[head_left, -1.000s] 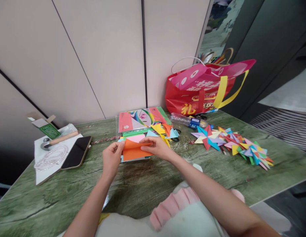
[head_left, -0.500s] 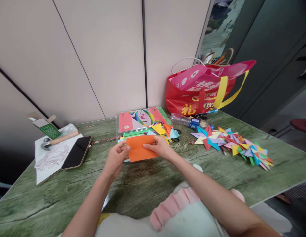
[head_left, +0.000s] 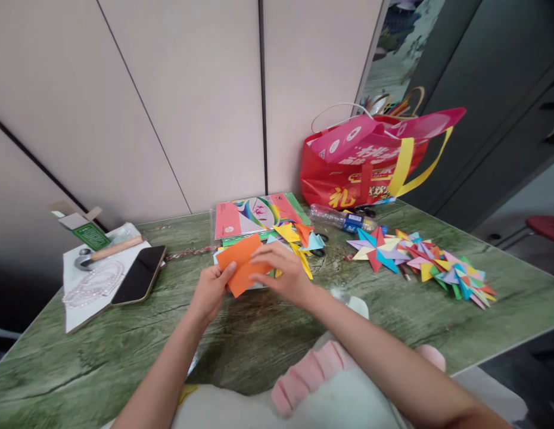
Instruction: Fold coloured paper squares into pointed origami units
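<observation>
An orange sheet of paper [head_left: 242, 262] is held tilted above the table, in front of the stack of paper packs. My left hand [head_left: 213, 290] pinches its left edge, thumb on the near face. At the sheet's right side, my right hand [head_left: 283, 271] has its thumb and fingers apart; part of the paper's right edge is hidden behind them. Just beyond lie small folded paper pieces [head_left: 288, 232] in yellow, orange and light blue. A pink paper pack [head_left: 227, 220] lies behind these.
To the right, multicoloured folded paper stars [head_left: 377, 250] lie in a row. A plastic bottle [head_left: 339, 219] and a red bag [head_left: 330, 173] stand behind. On the left are a phone [head_left: 140, 277], a hammer [head_left: 111, 249], clear beads [head_left: 96, 285] and a green box [head_left: 92, 235]. A plush toy [head_left: 321, 393] is in my lap.
The orange paper has turned from level to tilted and shifted slightly left. My right hand has loosened its pinch on the right edge and spread its fingers; my left hand keeps hold.
</observation>
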Demonstrator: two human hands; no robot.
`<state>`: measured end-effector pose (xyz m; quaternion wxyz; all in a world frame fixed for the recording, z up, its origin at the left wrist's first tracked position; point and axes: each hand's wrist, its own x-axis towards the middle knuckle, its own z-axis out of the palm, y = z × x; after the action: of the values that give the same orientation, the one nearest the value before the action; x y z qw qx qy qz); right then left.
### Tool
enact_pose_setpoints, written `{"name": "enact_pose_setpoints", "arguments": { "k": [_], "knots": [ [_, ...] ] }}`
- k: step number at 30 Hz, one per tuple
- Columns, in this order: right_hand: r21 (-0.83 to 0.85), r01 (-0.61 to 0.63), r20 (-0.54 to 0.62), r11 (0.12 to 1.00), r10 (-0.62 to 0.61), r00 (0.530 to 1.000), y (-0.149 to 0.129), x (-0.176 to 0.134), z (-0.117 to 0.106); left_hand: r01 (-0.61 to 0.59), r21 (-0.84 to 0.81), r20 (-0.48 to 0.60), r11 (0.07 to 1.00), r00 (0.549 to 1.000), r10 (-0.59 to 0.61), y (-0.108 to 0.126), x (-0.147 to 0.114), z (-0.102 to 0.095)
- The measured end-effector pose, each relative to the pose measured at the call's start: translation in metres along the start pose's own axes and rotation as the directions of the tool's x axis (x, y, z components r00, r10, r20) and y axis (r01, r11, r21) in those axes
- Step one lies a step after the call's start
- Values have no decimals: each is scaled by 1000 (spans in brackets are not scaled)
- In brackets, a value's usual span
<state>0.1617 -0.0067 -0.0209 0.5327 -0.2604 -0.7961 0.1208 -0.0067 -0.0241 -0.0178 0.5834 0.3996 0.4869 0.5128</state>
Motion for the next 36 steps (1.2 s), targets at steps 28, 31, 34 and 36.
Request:
{"name": "enact_pose_setpoints", "arguments": {
  "k": [28, 31, 34, 36],
  "knots": [
    [385, -554, 183, 738, 527, 830, 7, -9, 21, -59, 14, 283, 998, 958, 53, 2, -4, 2],
    [370, -554, 171, 745, 532, 829, 6, -9, 20, -79, 2, 283, 997, 956, 76, 1, -3, 3],
    [326, -547, 154, 771, 528, 835, 6, -8, 19, -89, 25, 249, 996, 965, 80, 1, -3, 4],
    [240, -534, 105, 811, 525, 845, 5, -8, 18, -97, 42, 223, 994, 971, 85, 1, -3, 5]
  ]
}}
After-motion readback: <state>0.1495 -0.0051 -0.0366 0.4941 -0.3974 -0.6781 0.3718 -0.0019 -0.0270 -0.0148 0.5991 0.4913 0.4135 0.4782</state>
